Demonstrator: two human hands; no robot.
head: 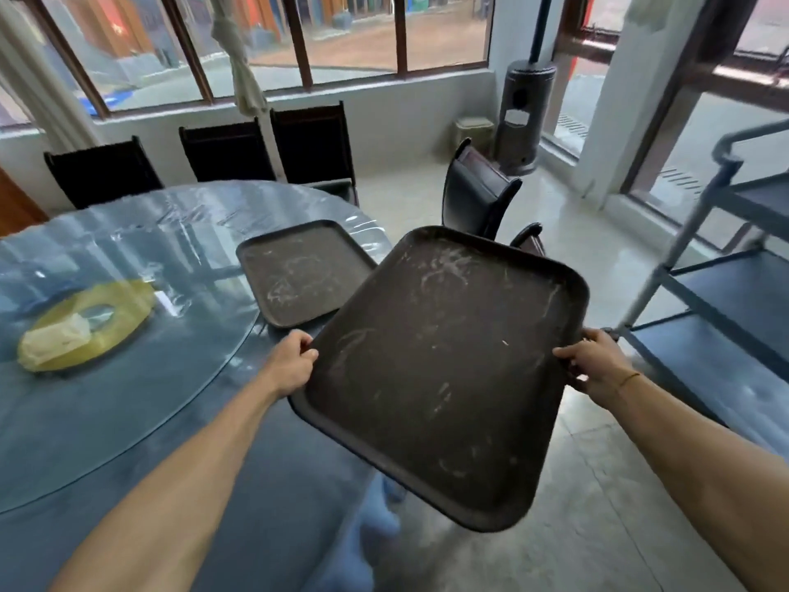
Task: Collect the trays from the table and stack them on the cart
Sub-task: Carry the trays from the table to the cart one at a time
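A large dark brown tray (pixel 439 369), scuffed with white marks, hangs in the air past the table's right edge, tilted a little. My left hand (pixel 292 363) grips its left rim and my right hand (pixel 593 363) grips its right rim. A second, similar tray (pixel 299 273) lies flat on the round table (pixel 128 412), near its right edge, just beyond the held tray. The metal cart (pixel 726 267) with dark shelves stands at the right, close to my right hand.
A yellow ring-shaped object with a wrapped bundle (pixel 81 324) lies on the table's glass turntable. Black chairs (pixel 226 151) line the far side, another chair (pixel 478 194) stands beyond the trays. A patio heater (pixel 523 117) stands by the window. Pale floor lies between table and cart.
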